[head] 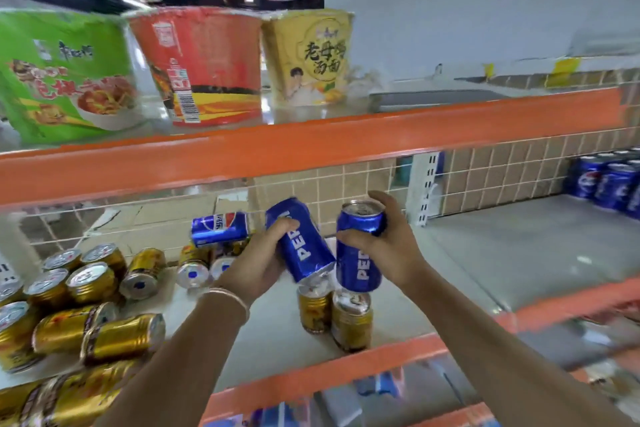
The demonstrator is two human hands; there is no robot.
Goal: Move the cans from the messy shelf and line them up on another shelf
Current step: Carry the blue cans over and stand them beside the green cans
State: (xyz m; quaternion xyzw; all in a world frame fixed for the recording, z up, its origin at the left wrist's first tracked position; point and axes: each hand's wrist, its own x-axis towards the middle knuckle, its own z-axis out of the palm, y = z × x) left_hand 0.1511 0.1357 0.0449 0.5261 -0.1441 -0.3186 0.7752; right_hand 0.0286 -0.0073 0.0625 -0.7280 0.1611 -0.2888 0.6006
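Observation:
My left hand (258, 255) grips a tilted blue Pepsi can (303, 243) above the messy shelf (277, 336). Right beside it, my right hand (388, 243) holds a second blue Pepsi can (360, 250) upright, its top facing up. A third blue can (220, 229) lies on its side behind my left hand, on top of gold cans. Two gold cans (334, 317) stand upright just below the held cans. Several gold cans (86, 308) lie and stand in a jumble at the left. On the grey shelf (502, 250) to the right, a row of blue cans (609, 184) stands at the far end.
An orange shelf beam (311, 149) runs overhead, with three instant noodle tubs (197, 66) on the shelf above. A white upright bracket (424, 191) divides the two shelves. A brown tiled wall lies behind. Lower orange shelf edges sit below.

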